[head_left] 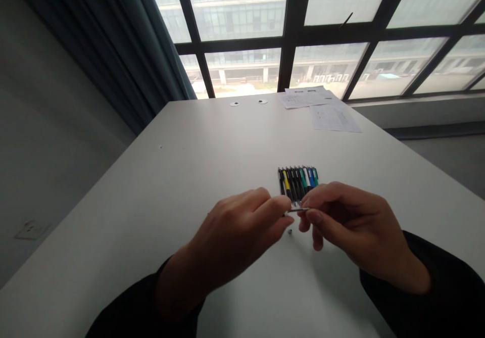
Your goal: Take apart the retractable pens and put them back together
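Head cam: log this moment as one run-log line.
left hand: pinches ribbed pen part | right hand: pinches same part | nearby: row of pens, small grey piece | surface: white table | far: loose papers

Nothing readable — paper sheets (334,117) seem blurred.

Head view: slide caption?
Left hand and right hand pinch a thin dark part by a row of colored pens on a white table.

An office, by the look of it: a long white bench (159,176) carries printed white paper sheets (333,116) and a row of slim multicoloured retractable pens (298,181) — all beneath tall black-framed windows (288,40), edged by a dark teal curtain (113,40), facing a multi-storey glass-fronted building (238,19).
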A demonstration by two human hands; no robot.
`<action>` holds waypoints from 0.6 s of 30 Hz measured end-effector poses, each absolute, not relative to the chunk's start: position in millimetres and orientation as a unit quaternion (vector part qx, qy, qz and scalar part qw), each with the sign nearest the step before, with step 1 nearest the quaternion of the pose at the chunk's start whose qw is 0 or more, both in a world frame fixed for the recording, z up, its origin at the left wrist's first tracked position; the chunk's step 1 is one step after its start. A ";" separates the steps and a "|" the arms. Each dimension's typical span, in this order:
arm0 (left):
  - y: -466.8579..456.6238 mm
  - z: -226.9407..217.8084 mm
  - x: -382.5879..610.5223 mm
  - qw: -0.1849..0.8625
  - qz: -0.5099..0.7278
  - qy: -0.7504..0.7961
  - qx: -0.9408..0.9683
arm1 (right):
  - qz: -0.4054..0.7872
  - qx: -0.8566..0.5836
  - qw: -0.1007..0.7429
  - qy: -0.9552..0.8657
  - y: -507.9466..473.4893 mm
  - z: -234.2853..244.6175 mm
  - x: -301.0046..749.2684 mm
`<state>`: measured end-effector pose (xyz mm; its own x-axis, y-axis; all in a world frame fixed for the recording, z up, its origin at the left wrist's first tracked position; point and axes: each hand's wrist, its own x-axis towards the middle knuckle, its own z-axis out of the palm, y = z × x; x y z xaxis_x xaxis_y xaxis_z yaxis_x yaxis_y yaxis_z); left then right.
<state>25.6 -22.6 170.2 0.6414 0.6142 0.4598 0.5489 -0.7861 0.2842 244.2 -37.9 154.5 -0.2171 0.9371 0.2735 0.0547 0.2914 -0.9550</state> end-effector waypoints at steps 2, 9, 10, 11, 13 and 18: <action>-21.7 169.6 25.8 0.020 0.272 0.328 0.904 | 0.449 -0.383 0.497 -0.636 -39.0 153.5 243.4; -20.9 167.0 26.7 -0.045 0.260 0.358 0.896 | 0.443 -0.372 0.531 -0.620 -37.3 159.8 252.1; -20.9 166.7 26.7 -0.046 0.260 0.366 0.892 | 0.450 -0.382 0.520 -0.617 -33.5 160.3 257.1; -20.9 166.6 26.8 -0.045 0.259 0.375 0.889 | 0.462 -0.394 0.503 -0.615 -28.6 160.4 262.8; -20.6 166.5 26.8 -0.042 0.259 0.387 0.884 | 0.491 -0.425 0.461 -0.605 -16.4 158.8 274.6; -19.8 166.5 27.4 -0.032 0.260 0.386 0.884 | 0.566 -0.504 0.147 -0.636 13.3 137.3 286.9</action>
<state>27.4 -19.8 166.5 0.5667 0.6662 0.4847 0.6997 -0.6998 0.1437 286.9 13.3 137.3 -0.4490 0.8068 -0.3841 0.4744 -0.1490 -0.8676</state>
